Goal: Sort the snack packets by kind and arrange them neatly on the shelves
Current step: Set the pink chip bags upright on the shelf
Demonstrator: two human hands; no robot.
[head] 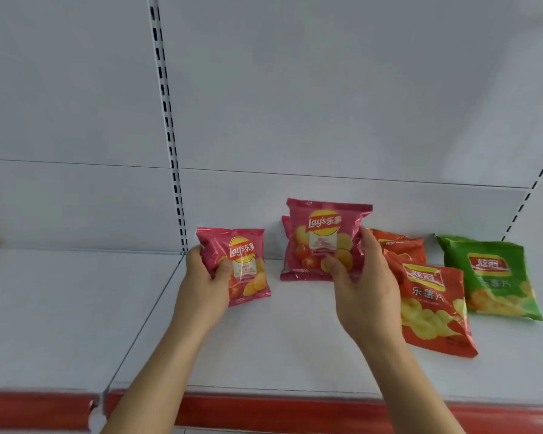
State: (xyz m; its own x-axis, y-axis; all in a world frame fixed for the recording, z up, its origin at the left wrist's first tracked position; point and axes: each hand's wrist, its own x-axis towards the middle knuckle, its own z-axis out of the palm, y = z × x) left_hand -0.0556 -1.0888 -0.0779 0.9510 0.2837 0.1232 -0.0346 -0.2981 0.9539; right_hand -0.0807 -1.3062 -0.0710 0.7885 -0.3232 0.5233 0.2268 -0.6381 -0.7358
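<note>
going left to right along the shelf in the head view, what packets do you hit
pink Lay's packet in the left hand → pink Lay's packet in the right hand → front red packet → green packet

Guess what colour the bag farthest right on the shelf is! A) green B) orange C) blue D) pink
A: the green bag lies at the right end of the shelf, past the orange bag and the pink bags held in the left hand and right hand.
</note>
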